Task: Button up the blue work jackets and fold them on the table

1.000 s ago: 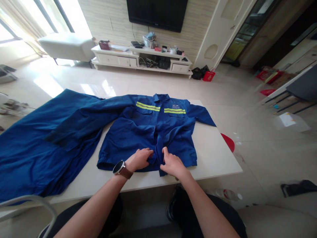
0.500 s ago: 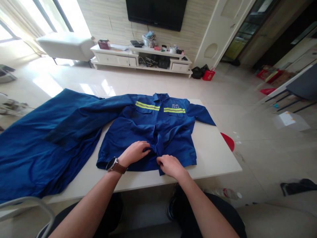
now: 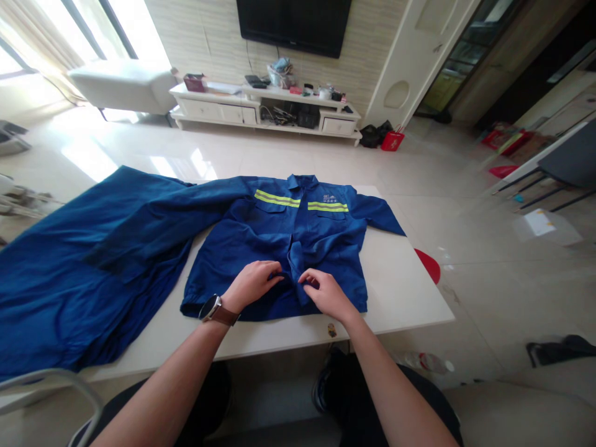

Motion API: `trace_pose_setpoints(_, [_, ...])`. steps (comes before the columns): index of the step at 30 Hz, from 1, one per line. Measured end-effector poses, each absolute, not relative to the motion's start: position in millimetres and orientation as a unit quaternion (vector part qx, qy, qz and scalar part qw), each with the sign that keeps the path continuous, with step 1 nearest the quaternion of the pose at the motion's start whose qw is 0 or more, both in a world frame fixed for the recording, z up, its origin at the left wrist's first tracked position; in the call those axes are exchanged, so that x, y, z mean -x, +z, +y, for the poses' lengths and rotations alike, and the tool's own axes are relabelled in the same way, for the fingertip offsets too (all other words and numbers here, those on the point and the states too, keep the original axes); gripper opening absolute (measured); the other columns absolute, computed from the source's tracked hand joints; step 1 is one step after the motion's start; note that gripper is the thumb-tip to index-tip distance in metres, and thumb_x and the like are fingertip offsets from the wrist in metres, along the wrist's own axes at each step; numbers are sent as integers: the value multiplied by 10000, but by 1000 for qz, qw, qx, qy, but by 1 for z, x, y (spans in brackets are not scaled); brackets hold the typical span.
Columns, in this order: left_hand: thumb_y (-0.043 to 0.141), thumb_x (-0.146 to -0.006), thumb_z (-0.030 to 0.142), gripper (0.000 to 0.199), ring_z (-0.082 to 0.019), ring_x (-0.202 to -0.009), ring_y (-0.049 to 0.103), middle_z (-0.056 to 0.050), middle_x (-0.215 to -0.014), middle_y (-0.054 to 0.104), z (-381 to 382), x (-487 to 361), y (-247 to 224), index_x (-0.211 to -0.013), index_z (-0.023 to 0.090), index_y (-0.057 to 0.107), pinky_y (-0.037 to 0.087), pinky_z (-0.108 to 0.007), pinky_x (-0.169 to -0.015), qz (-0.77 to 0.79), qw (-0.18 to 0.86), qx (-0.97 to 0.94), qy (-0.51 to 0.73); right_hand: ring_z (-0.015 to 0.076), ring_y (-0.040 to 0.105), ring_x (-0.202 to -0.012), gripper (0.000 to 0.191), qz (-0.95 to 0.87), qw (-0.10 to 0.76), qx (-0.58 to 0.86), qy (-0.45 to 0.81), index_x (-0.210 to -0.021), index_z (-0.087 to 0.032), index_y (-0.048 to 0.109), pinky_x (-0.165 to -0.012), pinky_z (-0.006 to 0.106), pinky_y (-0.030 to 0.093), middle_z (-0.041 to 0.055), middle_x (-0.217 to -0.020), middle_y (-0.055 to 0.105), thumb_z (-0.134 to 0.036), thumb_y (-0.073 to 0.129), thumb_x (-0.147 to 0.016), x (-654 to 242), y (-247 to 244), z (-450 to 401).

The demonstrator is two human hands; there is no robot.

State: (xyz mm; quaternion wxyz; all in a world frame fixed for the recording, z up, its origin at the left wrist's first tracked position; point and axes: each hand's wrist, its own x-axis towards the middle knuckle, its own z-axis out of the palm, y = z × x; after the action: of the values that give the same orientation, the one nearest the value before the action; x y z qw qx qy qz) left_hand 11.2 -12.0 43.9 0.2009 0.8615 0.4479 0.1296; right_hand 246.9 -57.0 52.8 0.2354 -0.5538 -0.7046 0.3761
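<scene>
jacket (image 3: 233, 248), blue, long-sleeved: front up on the white table (image 3: 405, 279), collar (image 3: 302, 182) at the far side, hem at the near side, an arrangement that presumably puts the front opening within easy reach of both hands. yellow-edged bands (image 3: 278, 198) across the chest.

left hand (image 3: 251, 285), one, with watch (image 3: 210, 308) at the wrist: fingers curled, thumb and fingertips nearly meeting, apparently pinching the front edge on that side, probably to steady it.

right hand (image 3: 326, 293), one: thumb and forefinger drawn together on the strip (image 3: 296, 253) along the other front edge, other fingers loosely bent; lower end of that strip raised, likely to hold it clear of the layer beneath.

blue cloth (image 3: 60, 267), one spread: over the left end of the table, one jacket sleeve lying across it, perhaps for want of room.

patch (image 3: 331, 329), small: near table edge, print illegible.
</scene>
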Motion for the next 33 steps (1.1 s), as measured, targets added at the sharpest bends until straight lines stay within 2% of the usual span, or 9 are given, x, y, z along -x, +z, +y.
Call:
trace_pose_setpoints(4, [578,-979,365,182,-189,-821,654,-29,-903,719,-15,-16,43,-947,214,673,427,-279,-728,423,203,-874,125,176,632,-949,195,-638,347,576,374,-937,-189,671,-901,288,482,41,-1001,694,-208,483,-890,-251,46,-47])
trace_pose_setpoints(10, [585,-987,347,208,-216,-956,690,-48,-1040,748,-22,-29,38,-1117,229,696,473,-314,-868,379,200,-897,114,173,643,-962,197,-632,339,563,411,-999,-183,706,-907,294,498,44,-1033,704,-240,600,-844,-244,35,-48])
trace_pose_setpoints(15, [579,-993,300,273,-232,-1057,695,-61,-1183,740,-25,-32,39,-1247,227,650,485,-329,-944,396,189,-891,121,176,649,-968,318,-615,362,560,421,-1100,-195,724,-867,287,513,49,-1072,715,-252,697,-789,-240,33,-49])
trace_pose_setpoints(18, [591,-989,304,441,-231,-981,711,-63,-1105,755,-26,-32,39,-1420,232,529,507,-326,-878,408,171,-888,123,172,661,-915,309,-587,387,567,430,-1099,-194,722,-858,291,523,43,-989,718,-273,706,-801,-240,32,-49])
trace_pose_setpoints(21, [585,-994,291,589,-231,-966,718,-66,-1140,750,-26,-33,37,-1542,249,373,517,-322,-833,401,149,-893,139,164,642,-775,232,-577,406,568,423,-958,-186,713,-744,270,517,18,-836,703,-312,758,-768,-238,32,-49])
trace_pose_setpoints(23, [554,-1011,288,490,-228,-998,716,-65,-1195,738,-26,-34,35,-1487,252,440,514,-320,-844,388,144,-897,156,148,586,-653,195,-582,404,577,406,-857,-187,708,-632,259,471,0,-730,678,-337,780,-755,-236,34,-51])
trace_pose_setpoints(25, [513,-1031,298,309,-221,-976,717,-50,-1138,751,-26,-35,35,-1329,237,566,506,-310,-827,381,149,-898,162,141,548,-598,176,-591,403,583,386,-807,-189,722,-580,261,433,-2,-685,667,-347,782,-758,-235,36,-53])
trace_pose_setpoints(28, [478,-1044,296,193,-209,-903,716,-29,-984,755,-24,-35,38,-1155,224,618,486,-294,-766,391,152,-894,161,155,593,-649,148,-602,416,567,377,-845,-196,760,-618,268,460,14,-747,710,-323,772,-769,-234,41,-55])
trace_pose_setpoints(33, [476,-1042,265,156,-198,-882,713,-21,-968,747,-23,-34,40,-1113,226,609,463,-285,-738,409,147,-884,172,185,669,-747,129,-614,437,547,365,-876,-203,780,-719,289,509,27,-815,752,-301,763,-793,-233,47,-55])
